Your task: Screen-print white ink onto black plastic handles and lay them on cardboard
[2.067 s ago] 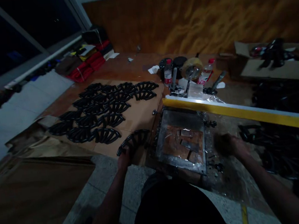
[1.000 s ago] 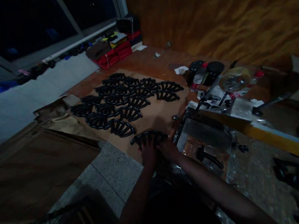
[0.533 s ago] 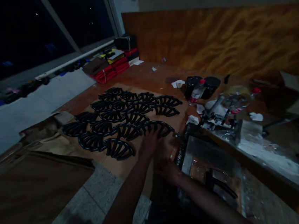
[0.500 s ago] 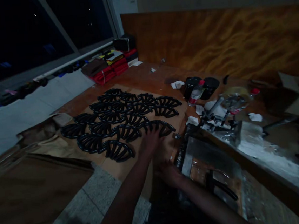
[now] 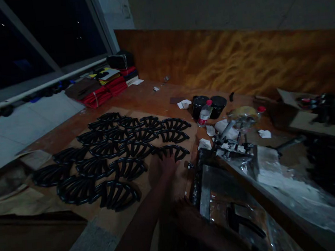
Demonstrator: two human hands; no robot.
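My left hand (image 5: pixel 168 165) reaches forward with its fingers stretched out and apart. Its fingertips are at the near edge of a fan-shaped row of black curved pieces (image 5: pixel 178 150), apparently touching it. Several more such black fans (image 5: pixel 124 168) lie in rows on a sheet of brown cardboard (image 5: pixel 148 174) to the left and beyond. Low and near my body is my right hand (image 5: pixel 188 214), dark and blurred beside the plastic-covered block. Its fingers are too dim to make out, and so is anything in them.
A red-capped bottle (image 5: pixel 204 114) stands before two black containers (image 5: pixel 217 107). On the right are a roll of tape (image 5: pixel 243 112), a metal clamp-like tool (image 5: pixel 227 133) and a plastic-wrapped box edge (image 5: pixel 288 185). Folded red cloth (image 5: pixel 102 94) sits at the back left.
The view has swung right and tilted up, so the fans appear further left and lower. My left hand's fingers now show at the near edge of the same fan.
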